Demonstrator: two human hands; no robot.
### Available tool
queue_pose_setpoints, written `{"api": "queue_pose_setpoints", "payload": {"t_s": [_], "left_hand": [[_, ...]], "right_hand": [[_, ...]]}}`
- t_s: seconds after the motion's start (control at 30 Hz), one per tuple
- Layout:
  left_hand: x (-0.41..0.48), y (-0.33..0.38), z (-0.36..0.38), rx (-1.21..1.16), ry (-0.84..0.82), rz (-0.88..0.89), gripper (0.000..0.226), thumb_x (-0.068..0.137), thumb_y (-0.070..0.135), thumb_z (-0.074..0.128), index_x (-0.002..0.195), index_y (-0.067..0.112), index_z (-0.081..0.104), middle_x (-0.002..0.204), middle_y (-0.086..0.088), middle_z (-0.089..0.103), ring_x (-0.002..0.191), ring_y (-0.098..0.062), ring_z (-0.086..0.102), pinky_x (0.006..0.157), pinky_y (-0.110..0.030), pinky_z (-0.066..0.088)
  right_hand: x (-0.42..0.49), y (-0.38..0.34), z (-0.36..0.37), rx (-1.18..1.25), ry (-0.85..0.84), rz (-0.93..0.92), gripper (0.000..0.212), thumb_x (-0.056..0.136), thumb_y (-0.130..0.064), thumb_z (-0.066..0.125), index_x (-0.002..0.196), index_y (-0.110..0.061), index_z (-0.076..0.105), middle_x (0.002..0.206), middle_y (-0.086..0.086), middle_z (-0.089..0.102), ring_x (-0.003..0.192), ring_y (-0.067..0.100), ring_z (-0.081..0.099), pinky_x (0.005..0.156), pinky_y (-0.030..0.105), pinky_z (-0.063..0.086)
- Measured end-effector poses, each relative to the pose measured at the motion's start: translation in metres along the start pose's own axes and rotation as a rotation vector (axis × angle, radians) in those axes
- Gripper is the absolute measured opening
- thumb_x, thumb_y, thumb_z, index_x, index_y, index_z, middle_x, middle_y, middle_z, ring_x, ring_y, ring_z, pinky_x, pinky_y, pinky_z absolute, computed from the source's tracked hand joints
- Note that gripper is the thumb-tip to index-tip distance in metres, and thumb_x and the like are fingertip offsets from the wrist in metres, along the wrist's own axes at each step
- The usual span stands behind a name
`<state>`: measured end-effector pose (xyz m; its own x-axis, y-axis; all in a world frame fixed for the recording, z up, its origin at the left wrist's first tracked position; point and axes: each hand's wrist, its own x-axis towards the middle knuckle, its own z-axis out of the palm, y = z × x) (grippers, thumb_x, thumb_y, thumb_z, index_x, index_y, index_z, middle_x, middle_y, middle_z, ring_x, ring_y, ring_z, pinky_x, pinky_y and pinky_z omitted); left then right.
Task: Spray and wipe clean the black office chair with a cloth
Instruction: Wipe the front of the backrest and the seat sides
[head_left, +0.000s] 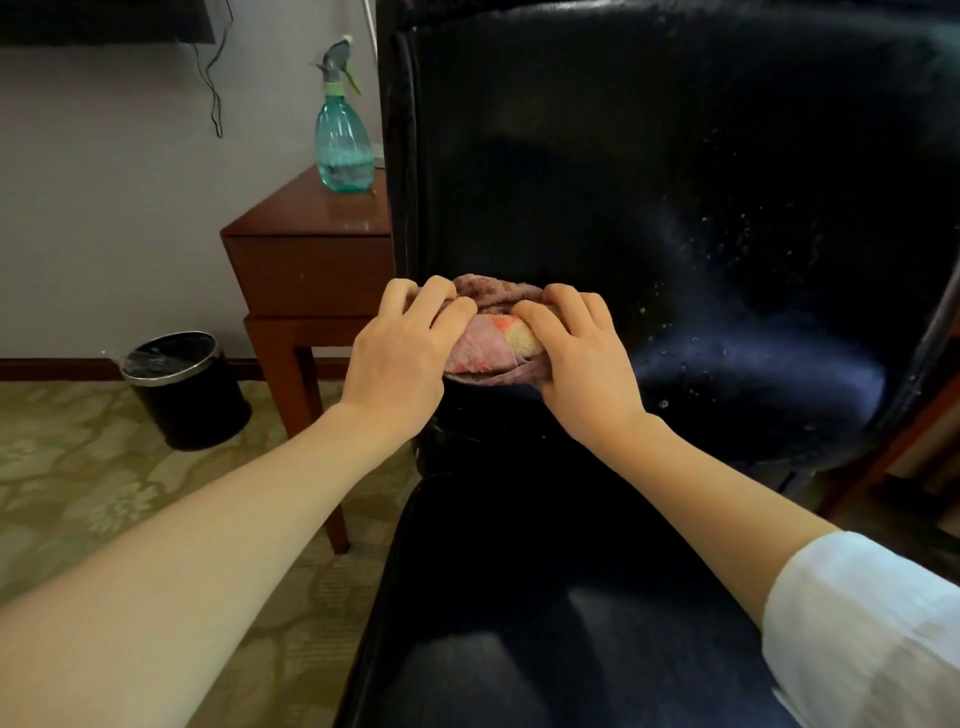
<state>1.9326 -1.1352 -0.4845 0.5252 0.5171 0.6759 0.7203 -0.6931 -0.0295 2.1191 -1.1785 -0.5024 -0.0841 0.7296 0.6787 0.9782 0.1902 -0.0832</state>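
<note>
Patterned carpet in pale green and cream and a plain grey wall frame the spot where we stand. Closest to us is the black office chair, its backrest upright across the upper right and its seat running down to the bottom edge. The covering is smooth and glossy like leather, with a soft bluish sheen on the curve where back meets seat. Fine droplets speckle the right part of the backrest and that curve.

The cloth is bunched against the lower left of the backrest, just above the seat. It is a soft, fuzzy towel, mauve along its top fold, with pink, red and yellow patches lower down. Our left hand grips its left end with fingers curled over the fold, and our right hand grips its right end the same way. Both hands are closed round the fabric, near each other. A white sleeve is pushed up the right forearm; the left arm is bare.

Left of the chair stands a reddish-brown wooden bench with a polished top and square legs. On it, near the chair's edge, a spray bottle stands upright, pear-shaped, of translucent teal plastic, with a grey trigger head. Farther left, on the carpet by the wall, sits a round black bin with a metal rim and a clear liner. A thin dark cable hangs down the wall.
</note>
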Motion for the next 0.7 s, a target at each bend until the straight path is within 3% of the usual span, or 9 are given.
{"api": "queue_pose_setpoints", "payload": {"t_s": [0.17, 0.43, 0.7], "left_hand": [[-0.012, 0.000, 0.009, 0.043, 0.049, 0.017, 0.051, 0.071, -0.010, 0.058, 0.120, 0.007, 0.058, 0.121, -0.011, 0.053, 0.105, -0.035, 0.044, 0.053, -0.031, 0.037], [-0.034, 0.002, 0.035, 0.055, 0.082, -0.015, 0.054, 0.067, -0.010, 0.063, 0.118, 0.008, 0.057, 0.121, -0.009, 0.053, 0.107, -0.028, 0.040, 0.057, -0.026, 0.032], [-0.054, 0.005, 0.061, 0.023, 0.075, 0.004, 0.052, 0.069, -0.009, 0.065, 0.119, 0.006, 0.059, 0.119, -0.010, 0.056, 0.107, -0.028, 0.045, 0.060, -0.025, 0.035]], "right_hand": [[-0.009, 0.000, 0.011, -0.013, 0.060, -0.033, 0.053, 0.074, -0.013, 0.073, 0.125, -0.010, 0.057, 0.131, 0.017, 0.049, 0.115, 0.036, 0.044, 0.087, 0.041, 0.046], [-0.031, 0.004, 0.037, -0.020, 0.162, -0.048, 0.044, 0.079, -0.011, 0.062, 0.123, -0.008, 0.058, 0.129, 0.017, 0.051, 0.115, 0.031, 0.041, 0.089, 0.037, 0.043], [-0.053, 0.009, 0.053, -0.055, 0.151, -0.090, 0.039, 0.081, -0.011, 0.056, 0.120, -0.004, 0.061, 0.123, 0.020, 0.054, 0.113, 0.033, 0.043, 0.086, 0.038, 0.045]]}}
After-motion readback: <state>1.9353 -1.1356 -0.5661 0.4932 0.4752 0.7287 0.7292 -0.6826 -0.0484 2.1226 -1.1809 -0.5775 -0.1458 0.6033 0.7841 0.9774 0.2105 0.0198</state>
